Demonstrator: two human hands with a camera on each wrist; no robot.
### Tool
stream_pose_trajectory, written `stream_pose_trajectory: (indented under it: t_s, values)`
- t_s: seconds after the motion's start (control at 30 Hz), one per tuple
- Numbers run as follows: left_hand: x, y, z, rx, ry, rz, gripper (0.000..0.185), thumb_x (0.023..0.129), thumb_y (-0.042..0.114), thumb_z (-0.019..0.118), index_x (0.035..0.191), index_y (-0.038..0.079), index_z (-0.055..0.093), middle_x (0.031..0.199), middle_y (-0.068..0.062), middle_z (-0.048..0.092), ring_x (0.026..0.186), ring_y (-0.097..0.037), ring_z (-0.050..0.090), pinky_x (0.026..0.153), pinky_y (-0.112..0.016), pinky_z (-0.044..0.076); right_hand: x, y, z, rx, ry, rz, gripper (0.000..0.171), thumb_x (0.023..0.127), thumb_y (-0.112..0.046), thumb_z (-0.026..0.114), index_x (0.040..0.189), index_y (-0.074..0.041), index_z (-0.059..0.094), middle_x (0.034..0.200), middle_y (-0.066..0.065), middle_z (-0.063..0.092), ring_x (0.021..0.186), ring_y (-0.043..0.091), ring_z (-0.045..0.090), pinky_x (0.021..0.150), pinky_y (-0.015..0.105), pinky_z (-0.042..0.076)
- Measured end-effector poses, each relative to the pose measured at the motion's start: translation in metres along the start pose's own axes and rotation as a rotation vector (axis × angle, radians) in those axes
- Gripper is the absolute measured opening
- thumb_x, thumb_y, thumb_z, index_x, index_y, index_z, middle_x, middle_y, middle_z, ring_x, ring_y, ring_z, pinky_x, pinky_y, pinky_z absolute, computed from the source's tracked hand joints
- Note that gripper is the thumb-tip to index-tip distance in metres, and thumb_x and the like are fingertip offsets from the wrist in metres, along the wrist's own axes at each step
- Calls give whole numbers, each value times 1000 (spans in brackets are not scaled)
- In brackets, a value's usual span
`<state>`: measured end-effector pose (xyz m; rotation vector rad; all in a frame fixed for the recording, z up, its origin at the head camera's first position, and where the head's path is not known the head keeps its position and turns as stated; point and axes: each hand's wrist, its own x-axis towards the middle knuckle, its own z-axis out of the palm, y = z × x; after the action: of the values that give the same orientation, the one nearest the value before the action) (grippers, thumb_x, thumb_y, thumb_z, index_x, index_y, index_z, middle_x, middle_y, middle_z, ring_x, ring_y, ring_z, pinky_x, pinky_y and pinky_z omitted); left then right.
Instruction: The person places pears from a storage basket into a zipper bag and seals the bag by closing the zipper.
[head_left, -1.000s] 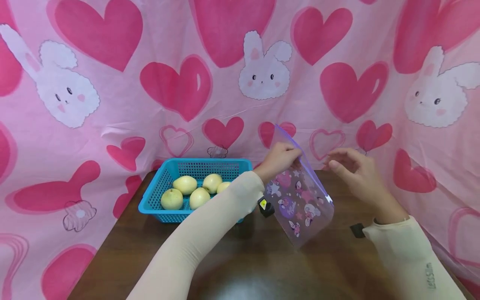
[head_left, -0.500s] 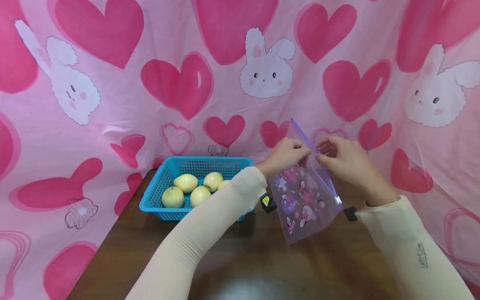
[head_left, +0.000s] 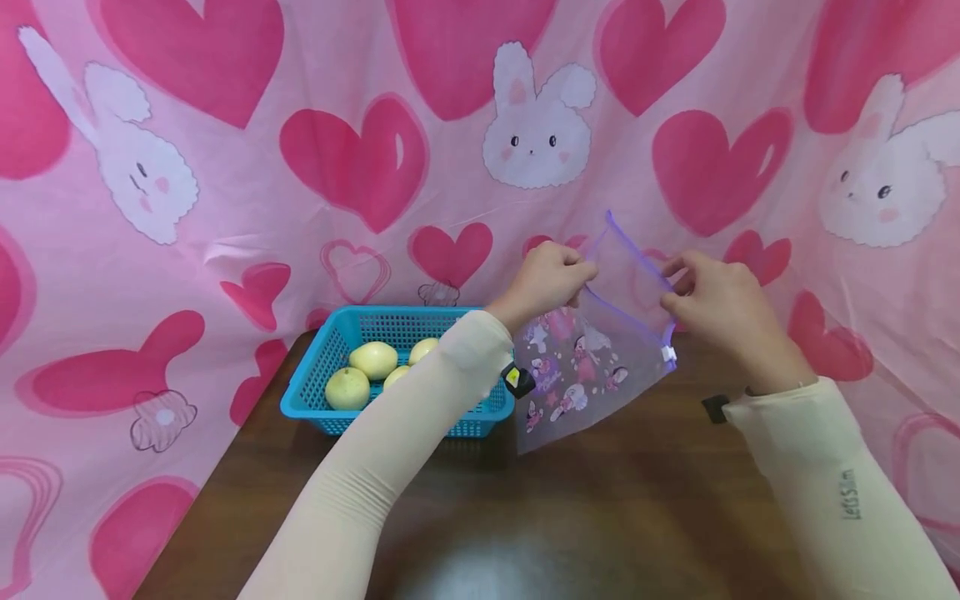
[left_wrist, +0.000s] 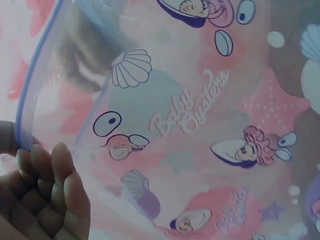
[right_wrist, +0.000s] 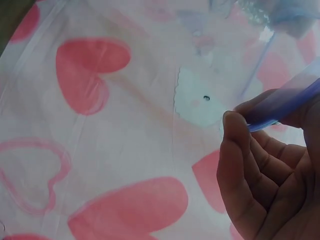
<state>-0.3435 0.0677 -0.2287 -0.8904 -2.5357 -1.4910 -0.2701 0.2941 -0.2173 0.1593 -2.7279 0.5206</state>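
In the head view, the left hand (head_left: 547, 279) and right hand (head_left: 712, 304) are farther apart than half a second ago, and the mouth of the clear plastic bag (head_left: 558, 412), nearly closed then, now gapes. Each hand pinches one purple edge of it. The bag hangs at 4 o'clock from the middle, its lower end now nearer the blue basket (head_left: 296, 402); whether it touches the table (head_left: 600, 508) cannot be told. The white slider (head_left: 668, 354) sits at the mouth's 5 o'clock end.

The basket stands at 8 o'clock with pale yellow fruits (head_left: 347, 388) inside. The left sleeve (head_left: 420, 442) crosses in front, hiding the basket's 4 o'clock corner and a fruit that partly showed earlier. Behind hangs a pink cloth (head_left: 450, 175) with hearts and rabbits. The right sleeve (head_left: 825, 467) reads "LetsSlim".

In the left wrist view, the left hand's curled fingers grasp the bag's edge at 8 o'clock; the print reads "Baby Oysters", once large near the middle and again, smaller, at 5 o'clock.

In the right wrist view, the right hand, at 4 o'clock, nips the purple strip (right_wrist: 285, 110) between thumb and curled fingers.
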Motion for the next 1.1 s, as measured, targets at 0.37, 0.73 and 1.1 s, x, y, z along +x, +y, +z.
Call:
stream_pose_trajectory:
  t_s: [0.37,0.73,1.1]
  values:
    - [0,-16,-20,40,198,22,45,92,28,60,55,5,47,51,-8,46,44,-22,43,39,-25,30,-10,30,-10,2,-21,52,25,85,-24,74,101,-8,61,91,13,67,71,28,57,54,37,50]
    - [-3,-39,-15,206,136,-46,45,90,33,63,57,7,47,52,-6,47,42,-19,42,39,-26,30,-19,45,-16,88,9,127,29,89,-28,70,106,-6,62,101,20,68,92,37,61,59,33,49]
    - [-10,-30,10,527,68,174,29,89,26,63,70,11,46,59,-2,44,51,-13,40,46,-25,34,-9,17,-12,0,241,5,25,89,-22,62,106,-4,67,95,19,68,80,34,61,52,37,47]
